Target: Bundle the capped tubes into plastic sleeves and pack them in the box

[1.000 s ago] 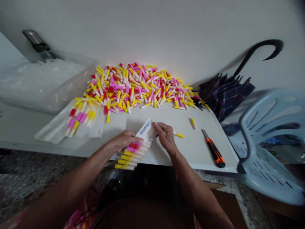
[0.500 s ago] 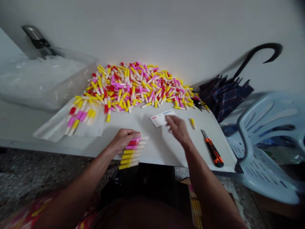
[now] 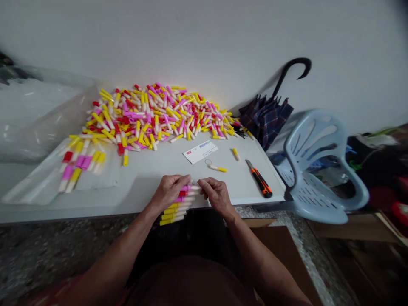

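My left hand (image 3: pixel 174 189) is closed on a row of small tubes (image 3: pixel 177 206), white at one end with pink, red and yellow caps at the other. The row hangs at the table's front edge. My right hand (image 3: pixel 215 193) pinches at the white ends near the top of that row; what lies between its fingertips is too small to make out. Beyond it lies a single yellow-capped tube (image 3: pixel 218 168) beside a thin ring (image 3: pixel 208 162). A white printed card (image 3: pixel 200 152) rests behind them on the table (image 3: pixel 143 170).
A large heap of capped tubes (image 3: pixel 159 114) spreads along the wall. At left, a clear bag (image 3: pixel 105 178) has tubes on or in it, near a bulky plastic bag (image 3: pixel 41 114). Rightward are a loose tube (image 3: pixel 235 154), utility knife (image 3: pixel 261 182), umbrella (image 3: pixel 264 119) and chair (image 3: pixel 318 191).
My right hand has come from the card to the row in my left hand. A yellow-capped tube and ring now show on the table by the card. The view has turned right.
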The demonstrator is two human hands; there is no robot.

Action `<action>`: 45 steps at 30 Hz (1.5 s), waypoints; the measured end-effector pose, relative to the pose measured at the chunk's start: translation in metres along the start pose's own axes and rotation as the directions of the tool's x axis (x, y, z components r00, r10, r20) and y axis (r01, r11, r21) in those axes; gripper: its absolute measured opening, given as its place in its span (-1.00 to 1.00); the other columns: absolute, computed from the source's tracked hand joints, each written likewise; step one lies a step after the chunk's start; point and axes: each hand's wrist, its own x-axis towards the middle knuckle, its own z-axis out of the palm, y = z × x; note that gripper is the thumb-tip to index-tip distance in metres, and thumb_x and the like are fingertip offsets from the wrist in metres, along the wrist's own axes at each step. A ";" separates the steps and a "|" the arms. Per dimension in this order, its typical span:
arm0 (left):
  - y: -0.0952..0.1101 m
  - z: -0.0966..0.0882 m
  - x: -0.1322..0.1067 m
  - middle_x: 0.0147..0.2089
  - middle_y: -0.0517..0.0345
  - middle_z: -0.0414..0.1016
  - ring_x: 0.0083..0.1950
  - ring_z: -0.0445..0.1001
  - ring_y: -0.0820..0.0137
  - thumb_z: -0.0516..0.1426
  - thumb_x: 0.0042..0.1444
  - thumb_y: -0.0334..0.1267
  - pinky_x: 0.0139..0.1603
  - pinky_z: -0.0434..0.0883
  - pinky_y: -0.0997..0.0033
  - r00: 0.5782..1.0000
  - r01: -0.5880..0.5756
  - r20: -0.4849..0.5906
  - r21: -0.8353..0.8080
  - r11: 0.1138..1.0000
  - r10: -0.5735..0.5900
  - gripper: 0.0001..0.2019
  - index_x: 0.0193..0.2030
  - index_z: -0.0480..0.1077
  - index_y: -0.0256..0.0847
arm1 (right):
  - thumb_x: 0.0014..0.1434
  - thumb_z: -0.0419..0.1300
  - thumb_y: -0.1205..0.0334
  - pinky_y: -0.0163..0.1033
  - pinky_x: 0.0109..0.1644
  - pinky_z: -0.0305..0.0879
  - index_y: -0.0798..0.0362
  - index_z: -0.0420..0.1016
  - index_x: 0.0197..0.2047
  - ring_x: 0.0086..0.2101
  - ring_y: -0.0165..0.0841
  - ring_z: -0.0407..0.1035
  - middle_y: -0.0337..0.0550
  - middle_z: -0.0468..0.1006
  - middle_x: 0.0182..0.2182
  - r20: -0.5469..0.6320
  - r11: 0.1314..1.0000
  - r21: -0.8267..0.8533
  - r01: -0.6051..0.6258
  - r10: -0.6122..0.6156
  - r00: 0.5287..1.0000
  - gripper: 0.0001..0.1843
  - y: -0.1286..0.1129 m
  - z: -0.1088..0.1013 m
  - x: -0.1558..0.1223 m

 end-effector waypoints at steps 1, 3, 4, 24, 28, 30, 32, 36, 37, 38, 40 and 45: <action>0.002 0.004 -0.001 -0.35 0.13 0.66 -0.27 0.56 0.31 0.20 0.23 0.24 -0.22 0.43 0.39 1.000 -0.011 0.016 -0.004 1.000 0.011 -0.50 -0.30 0.66 -0.21 | 0.31 0.27 -0.19 -0.28 -0.43 0.23 0.05 0.60 -0.37 -0.54 -0.40 0.29 -0.22 0.47 -0.54 -0.045 1.000 -0.022 0.013 -0.014 0.999 -0.54 0.000 -0.002 -0.005; 0.006 0.012 -0.003 -0.31 0.10 0.69 -0.24 0.59 0.29 0.20 0.23 0.24 -0.18 0.45 0.39 0.998 -0.015 0.055 -0.030 0.999 0.017 -0.49 -0.30 0.67 -0.21 | 0.31 0.27 -0.21 -0.28 -0.44 0.24 0.05 0.59 -0.37 -0.55 -0.40 0.29 -0.24 0.45 -0.57 -0.114 0.999 -0.047 0.016 -0.021 0.993 -0.53 0.001 -0.004 -0.013; 0.007 0.016 -0.004 -0.29 0.08 0.70 -0.23 0.60 0.28 0.20 0.23 0.24 -0.16 0.46 0.38 0.997 -0.010 0.074 -0.048 0.999 0.014 -0.49 -0.30 0.67 -0.22 | 0.30 0.27 -0.21 -0.28 -0.45 0.24 0.05 0.58 -0.37 -0.56 -0.40 0.29 -0.25 0.43 -0.58 -0.140 0.999 -0.049 0.010 -0.017 0.990 -0.52 0.001 -0.005 -0.017; 0.007 0.078 -0.006 -0.37 0.05 0.65 -0.31 0.55 0.33 0.25 0.15 0.30 -0.21 0.44 0.38 0.971 -0.026 0.233 -0.111 0.993 0.052 -0.44 -0.35 0.64 -0.27 | 0.21 0.38 -0.06 -0.26 -0.39 0.38 -0.01 0.74 -0.29 -0.35 -0.30 0.46 -0.11 0.64 -0.29 -0.253 0.996 -0.021 0.085 -0.088 0.964 -0.71 0.014 -0.045 -0.074; 0.014 0.087 -0.007 -0.34 -0.02 0.68 -0.30 0.58 0.31 0.29 0.12 0.28 -0.19 0.48 0.34 0.945 0.036 0.326 -0.164 0.986 0.020 -0.45 -0.34 0.65 -0.28 | 0.17 0.41 -0.05 -0.20 -0.30 0.42 0.02 0.69 -0.36 -0.42 -0.31 0.45 -0.16 0.62 -0.40 -0.309 0.999 0.022 0.033 -0.025 0.951 -0.70 0.008 -0.058 -0.084; 0.020 0.092 -0.006 -0.31 -0.05 0.69 -0.30 0.60 0.30 0.29 0.12 0.29 -0.19 0.50 0.32 0.930 0.072 0.367 -0.178 0.981 -0.002 -0.44 -0.32 0.65 -0.29 | 0.15 0.42 -0.05 -0.18 -0.31 0.42 0.04 0.66 -0.38 -0.49 -0.32 0.43 -0.20 0.58 -0.50 -0.362 0.999 0.047 0.002 0.015 0.932 -0.69 0.001 -0.070 -0.093; 0.024 0.096 -0.004 -0.26 -0.10 0.70 -0.27 0.63 0.27 0.30 0.10 0.30 -0.15 0.54 0.28 0.920 0.096 0.392 -0.191 0.977 -0.014 -0.43 -0.29 0.64 -0.29 | 0.14 0.43 -0.04 -0.19 -0.36 0.41 0.05 0.65 -0.40 -0.53 -0.33 0.42 -0.21 0.55 -0.55 -0.451 0.999 0.041 0.011 0.009 0.892 -0.69 -0.009 -0.089 -0.105; 0.028 0.100 0.000 -0.19 -0.13 0.71 -0.22 0.67 0.24 0.32 0.09 0.29 -0.10 0.58 0.23 0.920 0.088 0.392 -0.196 0.977 -0.004 -0.43 -0.24 0.63 -0.30 | 0.14 0.43 0.03 -0.24 -0.42 0.35 0.08 0.66 -0.39 -0.53 -0.37 0.39 -0.18 0.57 -0.52 -0.610 0.995 -0.094 0.025 -0.078 0.789 -0.73 -0.040 -0.146 -0.141; 0.028 0.101 0.001 -0.18 -0.12 0.71 -0.22 0.68 0.24 0.33 0.09 0.28 -0.09 0.59 0.23 0.922 0.084 0.386 -0.189 0.978 -0.005 -0.44 -0.23 0.63 -0.30 | 0.14 0.43 0.04 -0.24 -0.42 0.34 0.09 0.66 -0.39 -0.53 -0.37 0.39 -0.18 0.57 -0.52 -0.639 0.989 -0.147 0.022 -0.111 0.761 -0.73 -0.049 -0.162 -0.152; 0.027 0.101 0.002 -0.19 -0.11 0.71 -0.23 0.68 0.25 0.34 0.07 0.26 -0.09 0.60 0.24 0.926 0.082 0.378 -0.181 0.980 -0.007 -0.45 -0.23 0.63 -0.30 | 0.14 0.43 0.05 -0.24 -0.43 0.33 0.09 0.66 -0.40 -0.53 -0.38 0.38 -0.18 0.57 -0.52 -0.667 0.978 -0.206 0.012 -0.149 0.730 -0.74 -0.056 -0.178 -0.164; 0.025 0.101 0.004 -0.18 -0.07 0.71 -0.21 0.68 0.25 0.38 0.03 0.23 -0.09 0.61 0.25 0.932 0.088 0.361 -0.171 0.981 -0.021 -0.46 -0.21 0.62 -0.30 | 0.13 0.43 0.05 -0.25 -0.43 0.31 0.09 0.66 -0.42 -0.54 -0.38 0.37 -0.19 0.55 -0.52 -0.718 0.942 -0.333 -0.039 -0.226 0.658 -0.74 -0.069 -0.209 -0.188; 0.011 0.099 0.013 -0.20 0.01 0.71 -0.23 0.67 0.29 0.42 -0.02 0.19 -0.08 0.61 0.30 0.956 0.103 0.288 -0.134 0.986 -0.061 -0.48 -0.18 0.62 -0.29 | 0.17 0.36 0.04 -0.21 -0.31 0.29 0.07 0.67 -0.42 -0.45 -0.32 0.39 -0.18 0.54 -0.49 -0.781 0.780 -0.551 -0.296 -0.358 0.511 -0.73 -0.060 -0.261 -0.247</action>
